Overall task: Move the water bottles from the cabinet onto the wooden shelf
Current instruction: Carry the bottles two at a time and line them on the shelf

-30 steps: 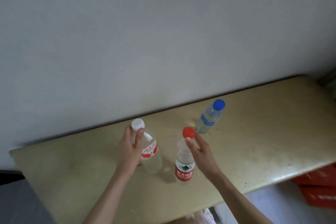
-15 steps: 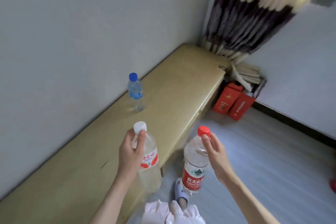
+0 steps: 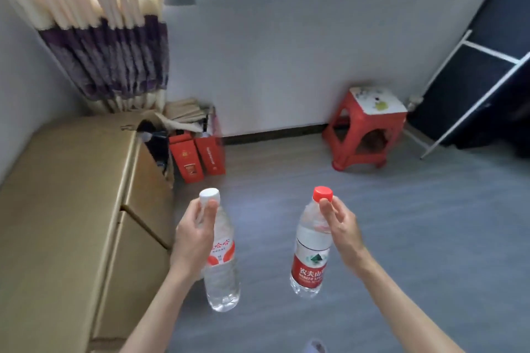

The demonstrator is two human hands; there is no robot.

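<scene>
My left hand [image 3: 193,233] grips a clear white-capped water bottle [image 3: 222,272] by its neck and shoulder, hanging upright over the grey floor. In my right hand [image 3: 342,231], pinched just under the cap, hangs a red-capped water bottle [image 3: 311,255] with a red label. Both bottles are in the air, apart from each other, to the right of the tan cabinet [image 3: 66,209]. The blue-capped bottle and the wooden shelf are out of view.
Red boxes [image 3: 198,156] and folded cardboard stand at the cabinet's far end under a curtain [image 3: 109,46]. A red plastic stool [image 3: 368,126] sits by the far wall. A dark panel with a white frame [image 3: 476,94] leans at the right.
The view has swung right, away from the cabinet top toward the room. Both hands carried their bottles off the cabinet and over the floor. The blue-capped bottle has left the view.
</scene>
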